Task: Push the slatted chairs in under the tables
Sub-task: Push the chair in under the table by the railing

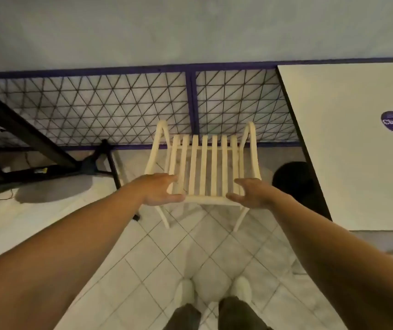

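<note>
The chair (205, 167) stands dead ahead of me on the tiles, its slats running straight away toward the mesh railing (119, 103). Its near rail (205, 200) lies crosswise right at my fingertips. Both hands are at that rail, equally near: the left hand (159, 190) at its left end, the right hand (250, 194) at its right end. Both are open, fingers spread over the slats and thumbs low by the rail, closed round nothing. I cannot tell whether they are touching the wood or just above it.

The chair is under no table. The white table (357, 163) lies to my right, its dark edge running away from me alongside the chair's right arm, near but apart. A dark table (12, 120) sits farther off to the left. I judge the white one the likelier goal, so the chair must turn or slide right, not go straight on, since ahead is only the railing.

In the way: a dark round shape (293, 179) on the floor by the white table's edge, just right of the chair, perhaps the table's foot. On the left a black stand leg (113, 167) is close to the chair's left arm. My shoes (186, 291) are well back from the chair legs
</note>
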Tool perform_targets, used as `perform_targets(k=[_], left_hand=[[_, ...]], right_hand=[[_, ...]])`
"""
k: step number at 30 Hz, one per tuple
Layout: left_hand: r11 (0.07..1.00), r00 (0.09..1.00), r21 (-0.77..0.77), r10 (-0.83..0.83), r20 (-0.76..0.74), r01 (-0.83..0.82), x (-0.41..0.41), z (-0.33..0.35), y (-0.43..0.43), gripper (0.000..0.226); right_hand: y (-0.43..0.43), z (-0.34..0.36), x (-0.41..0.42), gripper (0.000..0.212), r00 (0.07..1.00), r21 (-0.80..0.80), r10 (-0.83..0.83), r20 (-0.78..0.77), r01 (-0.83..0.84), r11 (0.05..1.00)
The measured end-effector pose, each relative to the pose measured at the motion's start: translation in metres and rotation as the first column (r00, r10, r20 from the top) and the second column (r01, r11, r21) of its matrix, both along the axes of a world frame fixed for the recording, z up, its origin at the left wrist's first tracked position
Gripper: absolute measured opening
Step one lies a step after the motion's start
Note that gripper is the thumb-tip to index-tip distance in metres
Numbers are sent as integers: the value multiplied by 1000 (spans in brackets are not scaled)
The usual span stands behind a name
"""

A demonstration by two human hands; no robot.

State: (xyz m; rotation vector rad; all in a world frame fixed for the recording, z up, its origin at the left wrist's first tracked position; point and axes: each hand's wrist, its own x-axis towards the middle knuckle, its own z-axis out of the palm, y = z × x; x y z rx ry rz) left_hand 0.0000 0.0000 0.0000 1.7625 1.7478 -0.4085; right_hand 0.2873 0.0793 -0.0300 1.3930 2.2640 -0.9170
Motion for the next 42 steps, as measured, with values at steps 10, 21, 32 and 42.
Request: perform_targets(k=[10,21,32,42], left_hand=[[998,993,-65,20,-119,-28,-4,-75,-10,74],[987,994,-159,-51,-93,36,-21,-112,20,87],[984,986,-115,-147,-82,137,-45,-112,30,89],[918,918,-115,-389,-82,379,-71,-100,81,86]], right_hand=[[14,-62,3,75,975,-68,161,151,-153,986],[28,-86,-11,69,966,-133,133,221,-106,985],[-4,-82,-22,63,978,-114,23,205,1,994],[-35,-82,-44,64,960,-64,-197,199,213,975]])
